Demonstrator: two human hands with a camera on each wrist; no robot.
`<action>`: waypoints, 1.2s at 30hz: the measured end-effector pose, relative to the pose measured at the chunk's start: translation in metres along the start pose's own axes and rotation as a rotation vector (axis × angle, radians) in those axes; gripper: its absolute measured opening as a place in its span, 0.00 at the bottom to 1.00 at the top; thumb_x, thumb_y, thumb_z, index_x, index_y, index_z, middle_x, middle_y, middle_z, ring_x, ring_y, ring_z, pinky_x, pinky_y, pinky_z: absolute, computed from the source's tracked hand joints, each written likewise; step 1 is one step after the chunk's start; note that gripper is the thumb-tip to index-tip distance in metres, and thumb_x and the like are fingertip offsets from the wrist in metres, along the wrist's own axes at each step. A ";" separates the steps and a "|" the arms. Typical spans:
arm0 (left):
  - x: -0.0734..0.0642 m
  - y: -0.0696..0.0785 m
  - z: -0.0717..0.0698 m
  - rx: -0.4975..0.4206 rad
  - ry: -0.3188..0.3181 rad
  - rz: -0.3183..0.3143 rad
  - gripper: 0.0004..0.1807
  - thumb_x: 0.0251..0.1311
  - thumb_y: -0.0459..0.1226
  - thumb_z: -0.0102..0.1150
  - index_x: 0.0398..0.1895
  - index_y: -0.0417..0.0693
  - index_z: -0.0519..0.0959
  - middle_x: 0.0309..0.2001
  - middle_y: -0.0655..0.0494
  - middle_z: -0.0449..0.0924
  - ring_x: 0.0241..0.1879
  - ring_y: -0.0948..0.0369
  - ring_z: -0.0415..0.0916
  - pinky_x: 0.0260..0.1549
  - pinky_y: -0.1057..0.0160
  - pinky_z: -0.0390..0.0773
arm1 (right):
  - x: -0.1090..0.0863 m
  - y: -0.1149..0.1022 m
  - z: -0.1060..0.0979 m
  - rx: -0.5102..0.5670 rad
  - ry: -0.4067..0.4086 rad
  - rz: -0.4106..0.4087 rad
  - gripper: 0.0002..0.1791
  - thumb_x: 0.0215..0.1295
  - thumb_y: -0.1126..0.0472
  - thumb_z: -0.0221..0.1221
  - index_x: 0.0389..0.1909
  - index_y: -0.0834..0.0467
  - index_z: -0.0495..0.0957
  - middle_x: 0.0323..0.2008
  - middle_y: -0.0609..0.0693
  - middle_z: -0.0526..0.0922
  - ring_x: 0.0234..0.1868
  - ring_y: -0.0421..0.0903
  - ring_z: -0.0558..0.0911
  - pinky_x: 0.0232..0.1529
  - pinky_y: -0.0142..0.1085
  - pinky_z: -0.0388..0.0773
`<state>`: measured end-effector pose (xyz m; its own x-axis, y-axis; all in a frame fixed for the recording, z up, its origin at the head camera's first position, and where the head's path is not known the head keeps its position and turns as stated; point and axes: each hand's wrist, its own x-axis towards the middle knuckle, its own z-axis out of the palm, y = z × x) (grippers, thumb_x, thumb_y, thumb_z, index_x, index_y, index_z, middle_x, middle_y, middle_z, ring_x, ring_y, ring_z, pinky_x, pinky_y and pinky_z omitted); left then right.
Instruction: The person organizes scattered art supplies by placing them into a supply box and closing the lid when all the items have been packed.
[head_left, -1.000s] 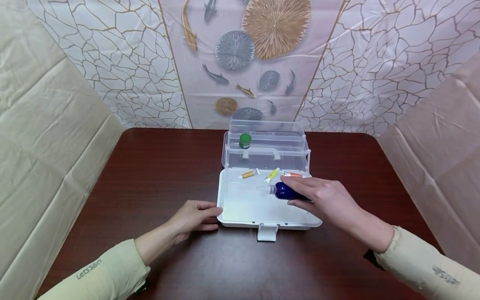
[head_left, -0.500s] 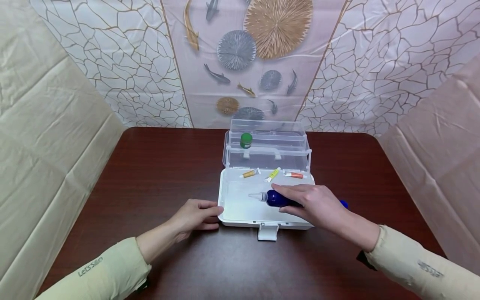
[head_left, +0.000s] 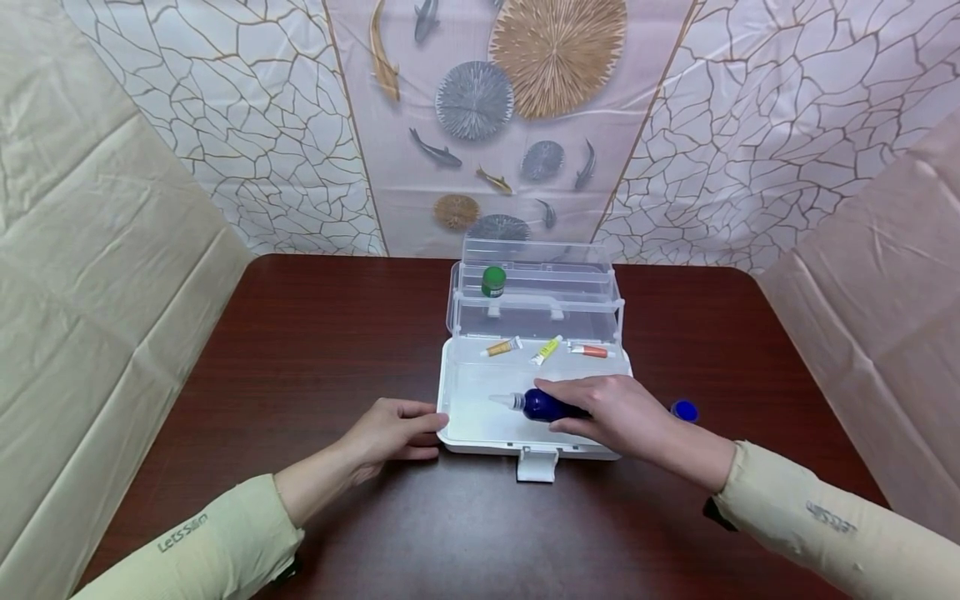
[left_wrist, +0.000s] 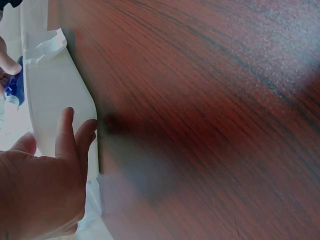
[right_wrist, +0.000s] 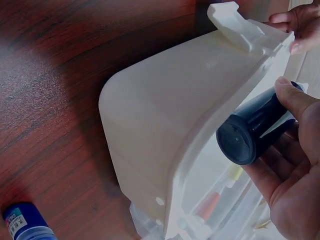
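A white storage box [head_left: 487, 447] stands open on the table, its front latch [head_left: 537, 465] hanging down. My left hand [head_left: 386, 435] holds its left front corner, with the thumb over the rim and the fingers along the outer wall in the left wrist view. In my right hand [head_left: 618, 412] is a dark blue squeeze bottle [head_left: 545, 406] with a clear pointed nozzle. It is gripped on its side above the box, nozzle to the left. The right wrist view shows the bottle's round base [right_wrist: 236, 141] near the box's rim.
Gold [head_left: 502, 347], yellow [head_left: 547, 350] and orange [head_left: 590, 351] paint tubes lie along the box's back. Behind rise clear trays [head_left: 536, 306], one bearing a green jar [head_left: 493, 282]. A blue-capped jar [head_left: 684, 411] stands on the table right of the box.
My right hand has carried the blue bottle leftward and slightly nearer the box's front, uncovering the orange tube and the blue-capped jar. My left hand stays at the corner.
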<state>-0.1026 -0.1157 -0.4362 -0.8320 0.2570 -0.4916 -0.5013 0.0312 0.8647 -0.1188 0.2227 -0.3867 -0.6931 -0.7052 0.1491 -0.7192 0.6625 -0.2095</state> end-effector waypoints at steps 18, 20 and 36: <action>-0.001 0.000 -0.001 0.012 0.001 0.004 0.27 0.70 0.33 0.68 0.66 0.23 0.76 0.57 0.36 0.86 0.48 0.51 0.89 0.49 0.51 0.90 | 0.015 0.008 0.012 0.028 -0.131 -0.042 0.30 0.68 0.53 0.74 0.68 0.59 0.82 0.55 0.54 0.90 0.52 0.48 0.91 0.49 0.45 0.90; -0.001 0.000 -0.001 0.015 -0.002 0.004 0.27 0.70 0.33 0.68 0.67 0.23 0.76 0.57 0.36 0.86 0.48 0.52 0.88 0.49 0.51 0.90 | 0.017 0.009 0.013 0.036 -0.156 -0.043 0.30 0.68 0.53 0.74 0.67 0.60 0.82 0.55 0.54 0.90 0.52 0.48 0.91 0.49 0.46 0.90; 0.000 0.000 -0.003 0.022 -0.006 0.004 0.27 0.71 0.33 0.68 0.66 0.24 0.76 0.59 0.35 0.84 0.50 0.51 0.88 0.49 0.51 0.90 | 0.032 0.015 0.026 -0.022 -0.238 -0.093 0.27 0.67 0.52 0.74 0.63 0.60 0.85 0.49 0.53 0.92 0.45 0.48 0.91 0.42 0.43 0.89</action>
<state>-0.1037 -0.1182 -0.4364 -0.8325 0.2625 -0.4878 -0.4928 0.0512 0.8686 -0.1510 0.2035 -0.4101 -0.5947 -0.8013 -0.0650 -0.7821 0.5953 -0.1840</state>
